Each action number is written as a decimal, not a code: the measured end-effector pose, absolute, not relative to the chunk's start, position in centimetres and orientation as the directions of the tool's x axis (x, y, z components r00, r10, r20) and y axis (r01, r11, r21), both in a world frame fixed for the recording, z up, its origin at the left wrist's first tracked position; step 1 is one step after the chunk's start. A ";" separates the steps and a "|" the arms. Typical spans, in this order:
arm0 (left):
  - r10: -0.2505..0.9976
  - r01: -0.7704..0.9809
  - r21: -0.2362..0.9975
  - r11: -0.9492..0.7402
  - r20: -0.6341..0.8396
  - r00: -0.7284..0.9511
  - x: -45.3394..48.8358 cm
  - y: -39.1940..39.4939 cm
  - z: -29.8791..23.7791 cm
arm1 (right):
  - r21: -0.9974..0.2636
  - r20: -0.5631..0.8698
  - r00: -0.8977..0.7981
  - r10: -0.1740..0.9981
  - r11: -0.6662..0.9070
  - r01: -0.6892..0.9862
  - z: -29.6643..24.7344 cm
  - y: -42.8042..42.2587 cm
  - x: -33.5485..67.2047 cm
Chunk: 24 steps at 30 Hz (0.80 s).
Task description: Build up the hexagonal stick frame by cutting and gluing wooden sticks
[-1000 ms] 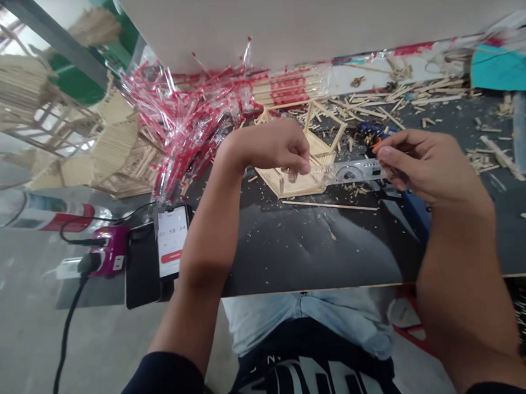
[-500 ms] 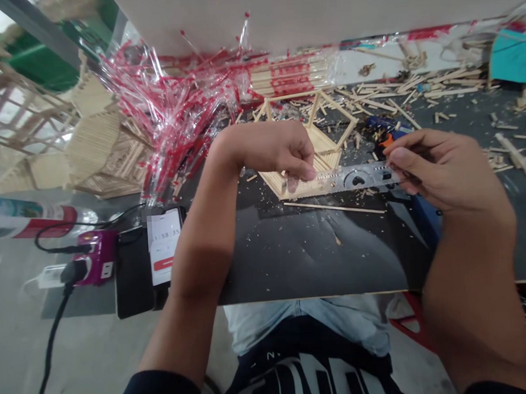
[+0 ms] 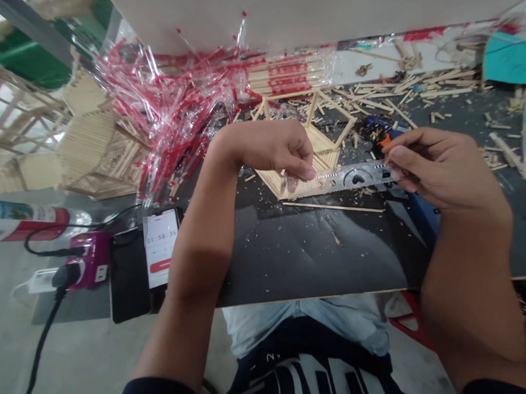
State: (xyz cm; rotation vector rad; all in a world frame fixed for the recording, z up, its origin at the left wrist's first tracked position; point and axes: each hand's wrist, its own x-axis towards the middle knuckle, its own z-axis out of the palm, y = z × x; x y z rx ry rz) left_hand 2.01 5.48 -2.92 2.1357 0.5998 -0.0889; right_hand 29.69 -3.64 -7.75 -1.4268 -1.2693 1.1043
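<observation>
A clear plastic ruler (image 3: 357, 178) with cut-out shapes is stretched between my two hands. My left hand (image 3: 284, 151) pinches its left end, and my right hand (image 3: 439, 159) grips the right end between thumb and fingers. Behind and below the ruler lies a framework of thin wooden sticks (image 3: 322, 140), with a slatted base and an open upright frame; my left hand and forearm cover part of it. One loose stick (image 3: 332, 207) lies on the dark board in front of the framework.
Red-and-clear plastic wrappers (image 3: 172, 107) heap up at the back left. Stick offcuts (image 3: 385, 94) litter the back. A blue tool with an orange part (image 3: 381, 133) lies by my right hand. Two phones (image 3: 162, 245) and a purple power adapter (image 3: 89, 261) sit at left.
Both hands keep the ruler almost still. The view has shifted slightly, and the phone's timer has moved on by a second.
</observation>
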 end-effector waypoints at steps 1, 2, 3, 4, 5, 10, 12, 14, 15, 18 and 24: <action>0.360 0.443 0.753 -0.486 -0.289 0.887 2.0 5.5 -2.9 | -0.979 -0.060 0.073 0.996 -0.073 0.188 -7.7 -3.6 29.7; 0.347 0.438 0.758 -0.484 -0.294 0.891 2.0 5.5 -2.9 | -0.979 -0.067 0.074 0.995 -0.079 0.185 -7.7 -3.6 29.7; 0.341 0.435 0.761 -0.481 -0.295 0.893 2.0 5.5 -2.9 | -0.980 -0.071 0.074 0.995 -0.083 0.182 -7.7 -3.6 29.6; 0.340 0.436 0.763 -0.478 -0.297 0.892 2.0 5.6 -2.9 | -0.980 -0.073 0.074 0.995 -0.085 0.180 -7.7 -3.6 29.6; 0.342 0.439 0.764 -0.472 -0.301 0.890 2.0 5.5 -2.9 | -0.980 -0.073 0.074 0.995 -0.085 0.179 -7.7 -3.6 29.6; 0.347 0.450 0.780 -0.435 -0.316 0.883 2.0 5.6 -2.9 | -0.981 -0.060 0.045 0.997 -0.067 0.179 -8.0 -3.6 29.7; 0.349 0.447 0.787 -0.425 -0.313 0.883 1.9 5.6 -3.0 | -0.984 -0.047 0.028 0.999 -0.051 0.173 -8.1 -3.6 29.9; 0.346 0.442 0.789 -0.427 -0.309 0.886 1.9 5.8 -3.1 | -0.984 -0.029 0.017 0.999 -0.032 0.175 -8.1 -3.6 29.9; 0.342 0.439 0.785 -0.437 -0.307 0.888 1.8 5.9 -3.1 | -0.984 -0.021 0.015 1.000 -0.023 0.175 -8.2 -3.5 29.9; 0.323 0.444 0.754 -0.485 -0.317 0.892 1.8 6.1 -3.1 | -0.985 -0.025 0.012 1.000 -0.027 0.169 -8.2 -3.5 29.9; 0.334 0.486 0.707 -0.514 -0.357 0.872 1.8 6.1 -2.7 | -0.986 -0.029 0.025 0.999 -0.033 0.162 -8.3 -3.3 29.6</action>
